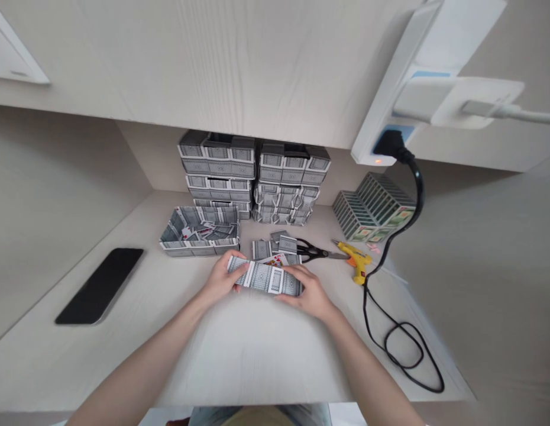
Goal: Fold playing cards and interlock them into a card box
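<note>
Between my two hands is a strip of joined playing cards [261,276], grey patterned backs toward me, held just above the desk. My left hand [222,276] pinches its left end, thumb on the front. Around the right end, my right hand [309,292] has its thumb below and fingers along the top edge. Just behind the strip lie loose playing cards [287,244], one showing a red face. An open box made of cards [199,251] stands behind my left hand, with small card pieces inside.
Stacked card boxes [219,167] line the back wall. Black scissors [317,253] and a yellow glue gun [358,260] lie right of the cards; its black cord [392,322] loops over the desk. Card packs [375,207] stand back right. A phone [100,287] lies left. A power strip [401,89] hangs above.
</note>
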A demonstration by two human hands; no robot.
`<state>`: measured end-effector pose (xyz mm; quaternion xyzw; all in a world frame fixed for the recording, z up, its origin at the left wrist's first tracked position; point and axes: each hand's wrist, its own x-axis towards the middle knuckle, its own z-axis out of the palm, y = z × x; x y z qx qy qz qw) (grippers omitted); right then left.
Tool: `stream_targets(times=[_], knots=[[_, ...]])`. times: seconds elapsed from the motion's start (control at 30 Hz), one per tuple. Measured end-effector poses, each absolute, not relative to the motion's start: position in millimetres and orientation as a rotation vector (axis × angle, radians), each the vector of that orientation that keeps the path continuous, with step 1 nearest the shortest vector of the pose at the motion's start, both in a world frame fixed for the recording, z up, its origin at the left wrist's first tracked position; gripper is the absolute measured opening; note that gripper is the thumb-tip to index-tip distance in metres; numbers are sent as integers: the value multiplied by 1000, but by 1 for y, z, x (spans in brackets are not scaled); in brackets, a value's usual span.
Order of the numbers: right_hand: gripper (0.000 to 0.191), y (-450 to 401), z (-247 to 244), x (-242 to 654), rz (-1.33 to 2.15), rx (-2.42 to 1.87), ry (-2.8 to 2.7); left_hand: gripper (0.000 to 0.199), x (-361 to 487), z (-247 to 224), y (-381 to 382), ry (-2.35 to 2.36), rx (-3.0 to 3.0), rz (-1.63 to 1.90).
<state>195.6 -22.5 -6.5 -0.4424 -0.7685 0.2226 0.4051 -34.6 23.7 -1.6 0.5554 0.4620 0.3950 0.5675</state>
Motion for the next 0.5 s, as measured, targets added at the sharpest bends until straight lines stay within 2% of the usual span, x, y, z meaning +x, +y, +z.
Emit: stream_targets(times=[0.5], knots=[[58, -25, -6, 188, 584, -1155, -1966, 32, -29, -4, 20, 1035, 1309, 892]])
